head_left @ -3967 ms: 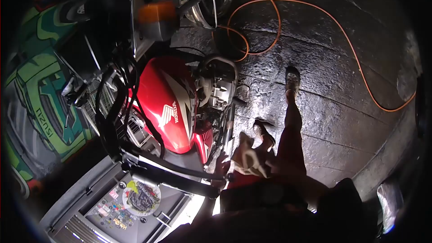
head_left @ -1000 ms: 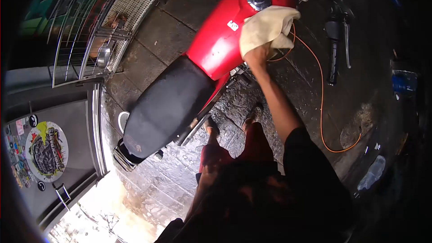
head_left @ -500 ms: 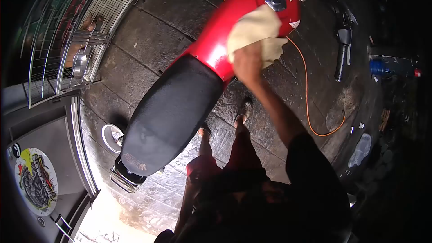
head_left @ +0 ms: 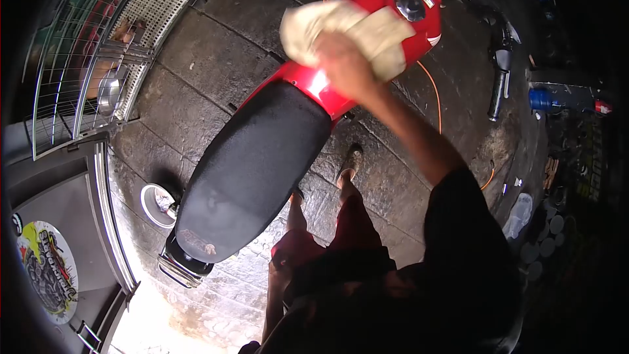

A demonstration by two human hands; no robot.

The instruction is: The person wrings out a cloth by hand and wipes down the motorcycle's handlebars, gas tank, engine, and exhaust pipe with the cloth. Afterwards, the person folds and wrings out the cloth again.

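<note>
A pale yellow cloth lies spread across the red fuel tank of a motorcycle. My right hand is on the cloth and holds it against the tank, blurred by motion. The black fuel cap shows just beyond the cloth's far edge. Behind the tank stretches the long black seat. Low in the view, my left hand is beside my left thigh in dim light, away from the motorcycle's seat. Its fingers cannot be made out.
A wire cage with a metal bowl stands at left, above a grey door with a round sticker. A white bucket sits by the seat's tail. An orange hose crosses the floor near the handlebar grip.
My right hand has swept the cloth left across the tank, toward its far side. The fuel cap is uncovered more fully. My left hand has stayed low by the thigh.
</note>
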